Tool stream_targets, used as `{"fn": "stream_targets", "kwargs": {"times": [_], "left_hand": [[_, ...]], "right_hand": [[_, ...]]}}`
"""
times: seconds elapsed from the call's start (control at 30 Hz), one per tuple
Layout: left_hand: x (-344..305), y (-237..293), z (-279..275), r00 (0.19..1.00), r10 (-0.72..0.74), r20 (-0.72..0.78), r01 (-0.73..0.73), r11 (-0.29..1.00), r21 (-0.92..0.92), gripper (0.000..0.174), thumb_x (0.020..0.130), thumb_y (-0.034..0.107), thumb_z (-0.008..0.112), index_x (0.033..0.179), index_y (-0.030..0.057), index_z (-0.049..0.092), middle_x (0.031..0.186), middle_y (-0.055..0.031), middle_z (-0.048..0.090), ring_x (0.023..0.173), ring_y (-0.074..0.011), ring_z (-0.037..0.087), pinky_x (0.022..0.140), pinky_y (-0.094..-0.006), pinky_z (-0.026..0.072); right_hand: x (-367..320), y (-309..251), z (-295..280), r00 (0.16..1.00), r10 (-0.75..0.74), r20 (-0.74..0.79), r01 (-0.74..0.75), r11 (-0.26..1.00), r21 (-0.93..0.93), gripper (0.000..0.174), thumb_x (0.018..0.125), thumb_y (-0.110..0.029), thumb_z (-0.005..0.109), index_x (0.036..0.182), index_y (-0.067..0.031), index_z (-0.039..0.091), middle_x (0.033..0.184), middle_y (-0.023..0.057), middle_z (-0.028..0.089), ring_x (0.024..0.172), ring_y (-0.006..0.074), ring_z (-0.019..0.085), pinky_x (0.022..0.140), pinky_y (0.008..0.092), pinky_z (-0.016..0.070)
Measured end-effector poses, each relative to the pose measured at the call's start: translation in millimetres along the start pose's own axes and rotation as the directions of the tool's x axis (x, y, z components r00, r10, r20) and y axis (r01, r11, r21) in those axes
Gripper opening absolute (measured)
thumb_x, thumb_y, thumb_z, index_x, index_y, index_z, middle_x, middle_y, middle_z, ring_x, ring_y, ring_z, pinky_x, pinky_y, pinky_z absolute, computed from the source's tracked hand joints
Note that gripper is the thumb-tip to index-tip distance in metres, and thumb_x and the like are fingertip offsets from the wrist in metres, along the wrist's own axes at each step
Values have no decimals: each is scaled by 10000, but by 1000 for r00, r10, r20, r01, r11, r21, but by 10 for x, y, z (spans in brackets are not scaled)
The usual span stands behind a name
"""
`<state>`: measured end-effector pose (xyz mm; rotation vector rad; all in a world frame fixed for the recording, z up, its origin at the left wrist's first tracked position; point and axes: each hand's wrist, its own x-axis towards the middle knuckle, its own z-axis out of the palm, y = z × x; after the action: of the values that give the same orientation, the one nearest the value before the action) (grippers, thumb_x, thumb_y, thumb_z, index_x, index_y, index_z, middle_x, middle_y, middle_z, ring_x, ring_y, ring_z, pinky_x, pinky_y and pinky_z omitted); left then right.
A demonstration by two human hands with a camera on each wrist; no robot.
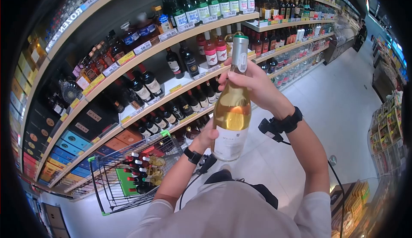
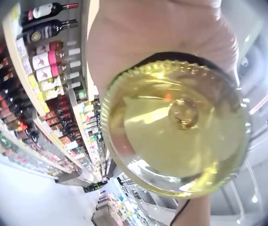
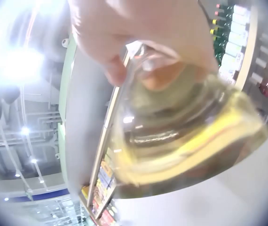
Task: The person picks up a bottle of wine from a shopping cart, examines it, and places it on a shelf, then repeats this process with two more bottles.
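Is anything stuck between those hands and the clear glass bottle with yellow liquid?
Nothing visible: the bare left hand holds the clear glass bottle near its base, and the bare right hand grips its neck directly.

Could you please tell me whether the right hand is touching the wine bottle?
Touching. The head view shows it plainly: the right hand grips the wine bottle at its neck, with the thumb lying across the glass.

Smooth glossy glass bottle (image 1: 231, 111) under my fingers (image 1: 241, 80), matt paper-looking label (image 1: 229, 143), shiny foil-like neck sleeve (image 1: 241, 49), wood-look shelf edge (image 1: 227, 22), my matt cloth shirt (image 1: 231, 212), glossy floor (image 1: 343, 109)
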<state>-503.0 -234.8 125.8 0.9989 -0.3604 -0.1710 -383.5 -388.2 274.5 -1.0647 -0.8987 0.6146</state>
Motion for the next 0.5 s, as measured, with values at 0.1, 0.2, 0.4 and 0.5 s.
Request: {"fn": "stream_targets", "kwargs": {"times": [0.1, 0.2, 0.4, 0.5], "left_hand": [[191, -156, 132, 976, -79, 203, 139, 944, -300, 1145, 626, 735, 791, 1457, 64, 378, 1275, -189, 555, 1108, -358, 614, 937, -467, 522], [435, -284, 117, 952, -80, 295, 222, 846, -486, 1155, 620, 767, 759, 1474, 90, 376, 1273, -209, 543, 1058, -375, 622, 908, -483, 525], [1093, -230, -240, 969, -120, 215, 215, 840, -499, 1086, 695, 724, 731, 1478, 61, 374, 1265, -270, 571, 1043, -409, 651, 876, -495, 547], [1457, -254, -521, 964, -88, 250, 216, 807, -550, 1075, 717, 731, 710, 1475, 47, 372, 1260, -288, 573, 1040, -430, 652, 877, -528, 553]], "right_hand": [[-2, 50, -193, 993, 22, 112, -34, 993, 111, 424, 939, -170, 657, 1280, -31, 446, 1058, 150, 686, 1053, 292, 687, 924, 435, 552], [116, 157, -478, 986, 59, 154, -90, 976, 201, 373, 955, -193, 640, 1249, -43, 467, 1062, 156, 686, 1024, 299, 695, 909, 440, 561], [511, 236, -1114, 978, 204, -41, -194, 965, 174, 238, 983, -226, 611, 1138, -65, 527, 1019, 161, 699, 1005, 311, 702, 893, 442, 574], [795, 312, -1421, 964, 250, -94, -231, 957, 174, 236, 983, -226, 611, 1118, -45, 542, 1009, 154, 695, 995, 312, 704, 875, 439, 580]]}}
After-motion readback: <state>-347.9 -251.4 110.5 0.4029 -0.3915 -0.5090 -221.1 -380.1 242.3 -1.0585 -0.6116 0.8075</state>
